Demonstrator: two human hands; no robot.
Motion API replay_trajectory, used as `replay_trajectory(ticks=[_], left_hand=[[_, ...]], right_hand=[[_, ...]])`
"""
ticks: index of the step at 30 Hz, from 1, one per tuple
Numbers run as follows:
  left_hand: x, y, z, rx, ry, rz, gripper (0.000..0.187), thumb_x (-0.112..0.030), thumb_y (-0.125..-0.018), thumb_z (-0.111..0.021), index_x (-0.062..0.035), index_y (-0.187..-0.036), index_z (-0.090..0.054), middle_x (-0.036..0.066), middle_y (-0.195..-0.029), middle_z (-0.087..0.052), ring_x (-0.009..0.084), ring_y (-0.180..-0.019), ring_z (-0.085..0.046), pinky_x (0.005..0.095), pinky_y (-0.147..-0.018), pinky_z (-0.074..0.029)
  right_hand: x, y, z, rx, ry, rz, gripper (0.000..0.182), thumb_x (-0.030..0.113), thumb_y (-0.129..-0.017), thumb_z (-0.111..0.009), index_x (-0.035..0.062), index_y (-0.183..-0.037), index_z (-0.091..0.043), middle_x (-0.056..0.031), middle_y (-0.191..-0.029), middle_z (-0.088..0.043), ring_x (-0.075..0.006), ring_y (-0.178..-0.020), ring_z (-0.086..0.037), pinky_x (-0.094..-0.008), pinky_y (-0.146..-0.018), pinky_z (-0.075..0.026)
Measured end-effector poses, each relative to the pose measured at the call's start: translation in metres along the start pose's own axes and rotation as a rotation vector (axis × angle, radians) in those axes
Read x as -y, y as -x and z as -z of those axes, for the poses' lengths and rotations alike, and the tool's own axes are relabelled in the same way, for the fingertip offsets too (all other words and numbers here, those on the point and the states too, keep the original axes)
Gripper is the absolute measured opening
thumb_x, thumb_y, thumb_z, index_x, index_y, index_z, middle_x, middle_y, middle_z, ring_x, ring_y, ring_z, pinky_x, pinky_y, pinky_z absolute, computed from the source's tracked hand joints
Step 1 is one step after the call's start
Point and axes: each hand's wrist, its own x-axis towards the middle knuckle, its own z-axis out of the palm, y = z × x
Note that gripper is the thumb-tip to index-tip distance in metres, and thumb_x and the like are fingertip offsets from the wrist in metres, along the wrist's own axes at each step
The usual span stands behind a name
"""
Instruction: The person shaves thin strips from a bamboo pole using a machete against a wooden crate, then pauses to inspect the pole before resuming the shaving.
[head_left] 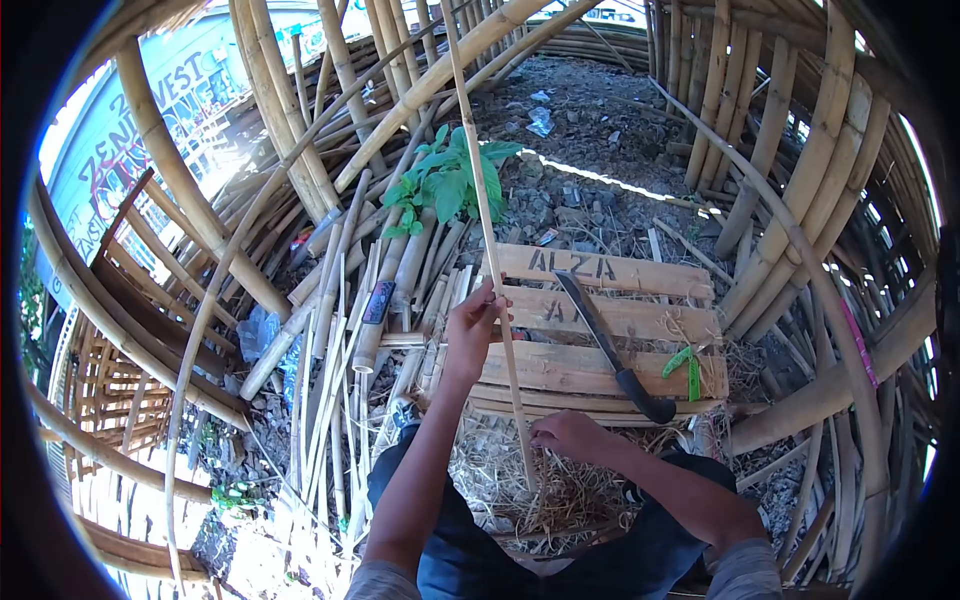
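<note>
A long, thin bamboo strip (508,360) stands nearly upright in front of me, its lower end over the shavings between my legs. My left hand (474,325) is closed around the strip at about its middle. Lower down, my right hand (568,436) is closed with its fingertips at the strip, near its bottom end. Beyond my hands is a wooden slatted crate (610,362) with dark lettering. A machete (598,335) with a black handle lies across the slats. To its right, a bright green object (682,372) lies on the crate.
Bamboo poles (400,270) and thin strips are piled at the left, with a phone-like object (379,302) on one. A leafy plant (455,178) grows behind them. Upright bamboo poles (790,190) stand on the right. Shavings (500,475) cover the ground near my legs.
</note>
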Motion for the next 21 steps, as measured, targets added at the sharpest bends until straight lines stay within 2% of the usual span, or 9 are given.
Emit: replay_trajectory(ticks=[5,14,15,21], left_hand=[[0.012,-0.003,-0.004,0.048,0.023,0.018,0.037,-0.008,-0.092,-0.048,-0.0076,-0.129,-0.047,0.004,-0.093,-0.051,0.0125,-0.082,-0.051,0.0321,-0.068,-0.058],[0.024,0.003,-0.015,0.117,0.041,0.031,0.037,-0.007,-0.092,-0.047,-0.0092,-0.129,-0.048,0.005,-0.094,-0.052,0.0115,-0.085,-0.053,0.0314,-0.07,-0.058],[0.023,0.005,-0.017,0.115,0.025,0.025,0.039,-0.007,-0.092,-0.046,-0.0079,-0.131,-0.046,0.005,-0.094,-0.051,0.0116,-0.078,-0.054,0.0328,-0.072,-0.058],[0.025,0.007,-0.021,0.121,0.022,0.025,0.039,-0.007,-0.092,-0.045,-0.0077,-0.131,-0.045,0.005,-0.093,-0.051,0.0114,-0.077,-0.054,0.0328,-0.07,-0.058]], right_hand=[[-0.004,-0.001,0.003,0.027,-0.012,0.009,0.023,0.027,-0.083,-0.056,0.0071,-0.09,-0.065,-0.0108,-0.079,-0.065,-0.0296,-0.075,-0.062,-0.0408,-0.069,-0.048],[-0.024,0.0,-0.009,0.008,0.05,-0.025,0.021,0.026,-0.084,-0.055,0.0089,-0.091,-0.066,-0.0105,-0.083,-0.066,-0.0305,-0.079,-0.062,-0.0421,-0.072,-0.048],[-0.025,-0.001,-0.008,0.002,0.053,-0.024,0.021,0.026,-0.084,-0.055,0.0089,-0.091,-0.066,-0.0105,-0.083,-0.066,-0.0305,-0.079,-0.062,-0.0421,-0.072,-0.048],[-0.028,0.002,-0.014,0.012,0.085,-0.027,0.021,0.025,-0.083,-0.056,0.0079,-0.091,-0.066,-0.0116,-0.083,-0.065,-0.0314,-0.077,-0.062,-0.0426,-0.07,-0.048]])
